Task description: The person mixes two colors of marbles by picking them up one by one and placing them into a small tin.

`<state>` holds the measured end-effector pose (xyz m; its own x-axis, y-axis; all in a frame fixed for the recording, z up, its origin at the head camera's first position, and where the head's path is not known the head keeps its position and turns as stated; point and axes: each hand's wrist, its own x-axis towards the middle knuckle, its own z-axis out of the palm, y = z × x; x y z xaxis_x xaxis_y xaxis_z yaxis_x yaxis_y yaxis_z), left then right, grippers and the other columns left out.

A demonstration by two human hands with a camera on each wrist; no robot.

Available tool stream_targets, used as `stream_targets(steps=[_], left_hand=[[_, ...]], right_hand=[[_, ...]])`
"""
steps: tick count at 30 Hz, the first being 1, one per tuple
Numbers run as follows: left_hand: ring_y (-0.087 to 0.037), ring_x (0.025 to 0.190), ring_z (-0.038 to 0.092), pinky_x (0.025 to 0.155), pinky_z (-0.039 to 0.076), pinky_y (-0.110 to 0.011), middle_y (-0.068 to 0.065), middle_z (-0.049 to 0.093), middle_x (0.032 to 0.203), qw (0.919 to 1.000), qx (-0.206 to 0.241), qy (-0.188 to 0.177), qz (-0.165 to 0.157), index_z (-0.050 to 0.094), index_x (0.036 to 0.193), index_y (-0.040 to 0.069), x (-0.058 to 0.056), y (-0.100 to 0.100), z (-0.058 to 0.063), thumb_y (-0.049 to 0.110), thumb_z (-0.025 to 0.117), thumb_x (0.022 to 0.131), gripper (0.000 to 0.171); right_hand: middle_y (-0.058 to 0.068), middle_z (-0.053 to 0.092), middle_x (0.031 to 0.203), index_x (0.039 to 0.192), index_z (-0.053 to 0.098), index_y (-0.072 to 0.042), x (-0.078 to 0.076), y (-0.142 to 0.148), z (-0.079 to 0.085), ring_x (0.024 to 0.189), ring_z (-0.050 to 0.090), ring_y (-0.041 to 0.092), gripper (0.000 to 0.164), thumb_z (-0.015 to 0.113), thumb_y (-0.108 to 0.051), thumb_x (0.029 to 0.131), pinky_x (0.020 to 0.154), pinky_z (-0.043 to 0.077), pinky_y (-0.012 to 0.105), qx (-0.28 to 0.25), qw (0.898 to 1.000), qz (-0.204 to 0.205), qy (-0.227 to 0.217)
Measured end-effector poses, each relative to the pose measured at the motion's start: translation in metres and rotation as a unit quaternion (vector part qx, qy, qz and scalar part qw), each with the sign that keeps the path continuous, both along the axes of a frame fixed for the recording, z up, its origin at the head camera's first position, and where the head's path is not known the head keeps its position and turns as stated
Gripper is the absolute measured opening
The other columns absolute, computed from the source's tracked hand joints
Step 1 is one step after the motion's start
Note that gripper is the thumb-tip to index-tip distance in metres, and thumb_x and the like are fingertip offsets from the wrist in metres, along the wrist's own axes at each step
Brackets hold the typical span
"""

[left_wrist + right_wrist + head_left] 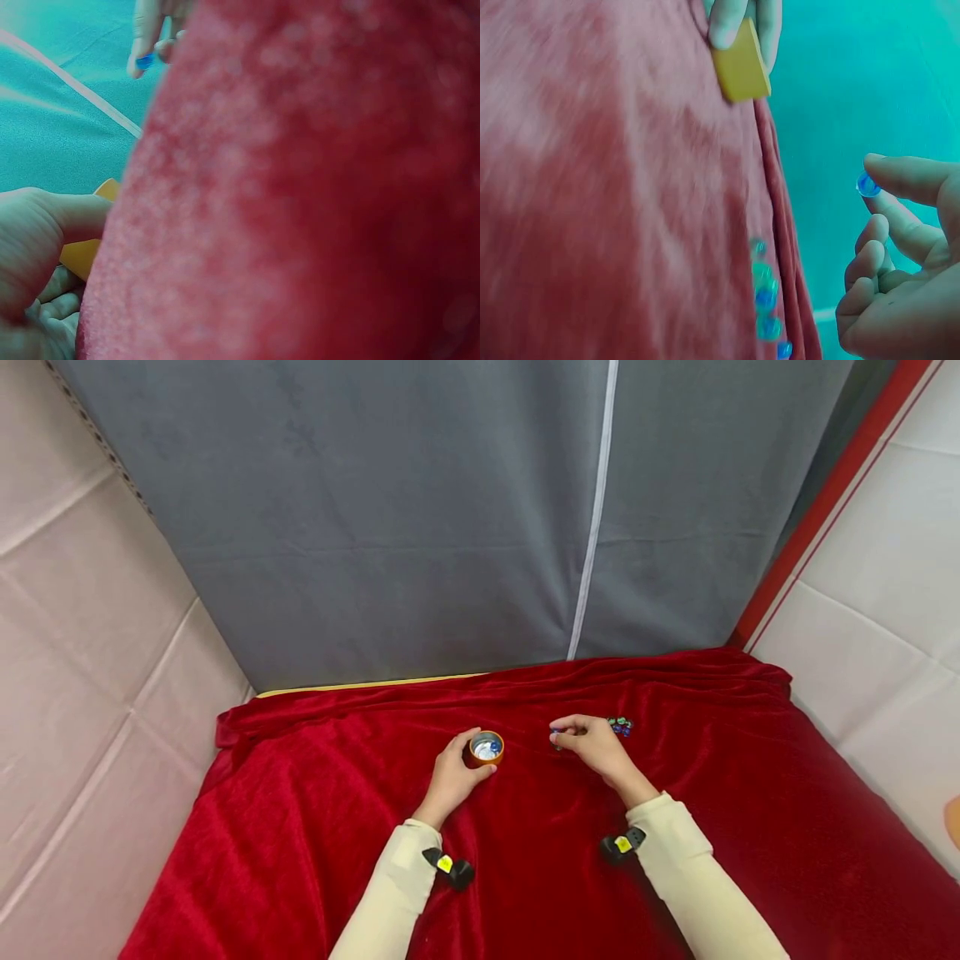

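Note:
My left hand point(452, 777) holds a small round tin point(489, 763) by its side, thumb and fingers curled about it. The tin is orange-yellow outside and silvery inside, and a blue marble point(495, 747) shows in it among pale, shiny shapes I cannot make out. To the right of the tin, my right hand point(596, 748) pinches a clear blue marble point(867, 184) between thumb and index finger, its other fingers curled. Part of the left hand around the yellow wall point(81, 259) is hidden by red cloth in the left wrist view.
Several green and blue marbles point(621, 726) lie on the cloth just beyond the right hand; they also appear as a row point(765, 298) in the right wrist view. Wrinkled red velvet point(322, 827) covers the table. A grey curtain point(420, 527) hangs behind, with pale panels at both sides.

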<state>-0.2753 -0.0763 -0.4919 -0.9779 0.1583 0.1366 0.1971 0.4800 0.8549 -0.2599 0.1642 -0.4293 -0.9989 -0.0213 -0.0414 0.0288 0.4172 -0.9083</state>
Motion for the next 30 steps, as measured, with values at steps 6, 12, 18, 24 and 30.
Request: stream_targets(steps=[6,12,18,24,30], left_hand=[[-0.033,0.125,0.052,0.108,0.041,-0.049,-0.016,0.056,0.136,0.9999,0.006,-0.012,-0.005,0.053,0.136,0.008,0.000,-0.001,0.000,0.011,0.079,0.076,0.065],[-0.033,0.125,0.052,0.108,0.040,-0.049,-0.015,0.055,0.136,0.9999,0.005,-0.010,-0.009,0.052,0.136,0.008,-0.001,-0.001,0.000,0.012,0.079,0.078,0.064],[-0.033,0.123,0.054,0.105,0.043,-0.049,-0.016,0.056,0.135,0.9999,0.007,-0.007,-0.014,0.053,0.135,0.007,0.001,-0.002,0.000,0.012,0.079,0.078,0.064],[-0.033,0.122,0.055,0.105,0.044,-0.047,-0.017,0.057,0.134,0.9999,0.006,0.000,-0.011,0.053,0.135,0.006,0.000,-0.001,0.000,0.012,0.079,0.077,0.064],[-0.033,0.122,0.055,0.105,0.044,-0.047,-0.017,0.057,0.133,0.9999,0.001,0.008,-0.013,0.053,0.134,0.005,0.000,0.000,0.001,0.011,0.079,0.077,0.064]], right_hand=[[0.002,0.059,0.075,0.111,0.068,0.005,-0.005,-0.024,0.004,0.070,0.050,0.013,0.028,0.068,-0.010,0.087,0.063,0.046,0.023,0.004,1.000,0.004,0.006],[0.003,0.057,0.075,0.110,0.069,0.003,-0.009,-0.043,0.004,0.071,0.049,0.015,0.028,0.069,-0.012,0.087,0.064,0.044,0.023,0.002,1.000,0.010,0.007],[0.002,0.056,0.073,0.108,0.069,0.004,-0.010,-0.061,-0.001,0.069,0.047,0.014,0.026,0.069,-0.011,0.087,0.062,0.042,0.024,-0.006,0.999,0.030,0.010],[0.005,0.057,0.074,0.103,0.071,0.002,-0.012,-0.075,-0.006,0.067,0.046,0.013,0.021,0.070,-0.008,0.084,0.059,0.039,0.022,-0.005,0.999,0.032,0.007],[0.006,0.060,0.075,0.101,0.072,0.002,-0.015,-0.084,-0.014,0.067,0.046,0.012,0.019,0.070,-0.007,0.084,0.058,0.039,0.020,0.002,0.999,0.031,0.005]])
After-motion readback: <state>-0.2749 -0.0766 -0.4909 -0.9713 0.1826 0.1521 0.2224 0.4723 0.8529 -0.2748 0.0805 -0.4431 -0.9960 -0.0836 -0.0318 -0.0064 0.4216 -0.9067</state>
